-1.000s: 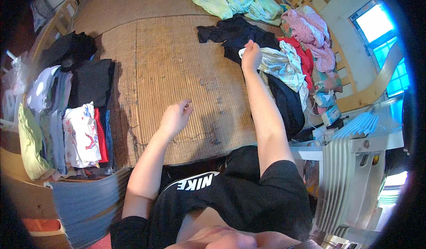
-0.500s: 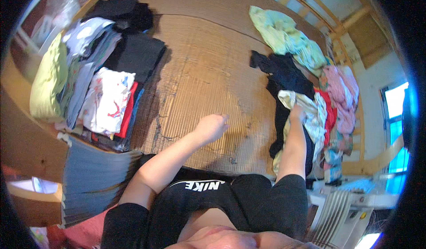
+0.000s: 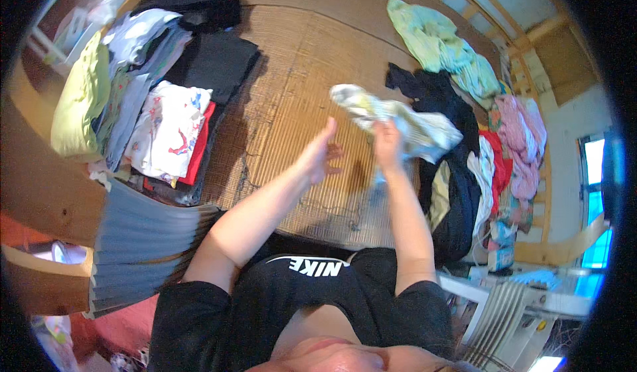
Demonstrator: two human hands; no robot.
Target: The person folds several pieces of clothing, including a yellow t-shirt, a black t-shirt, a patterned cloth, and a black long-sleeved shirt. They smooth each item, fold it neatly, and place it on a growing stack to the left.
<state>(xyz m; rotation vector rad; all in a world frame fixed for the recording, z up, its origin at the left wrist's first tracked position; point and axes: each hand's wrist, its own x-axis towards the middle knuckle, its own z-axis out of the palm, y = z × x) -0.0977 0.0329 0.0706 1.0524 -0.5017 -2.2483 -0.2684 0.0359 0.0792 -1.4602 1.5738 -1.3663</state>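
In the head view, the right hand [image 3: 387,141] is closed on a crumpled white cloth with pale yellow and blue bits [image 3: 428,132]. The cloth is held up over a brown woven mat [image 3: 292,100], toward the right. One end of it points far and left. The other end hangs to the right, in front of some messy black clothes [image 3: 443,103]; I cannot tell if it touches them. The left hand [image 3: 320,157] is near the cloth but not on it. Its fingers are spread apart and it holds nothing.

On the left side are neat piles. A folded white shirt with red and blue pictures [image 3: 164,130] lies nearest, and a folded red cloth [image 3: 201,148] peeks out beside it. A folded black cloth [image 3: 211,63] is just past them. A folded yellow-green cloth [image 3: 79,103] sits at the far left edge.

On the right side, a crumpled pale green and blue cloth [image 3: 428,37] lies farther away. A bunched pink cloth [image 3: 521,133] is beside a bright red cloth [image 3: 499,163].
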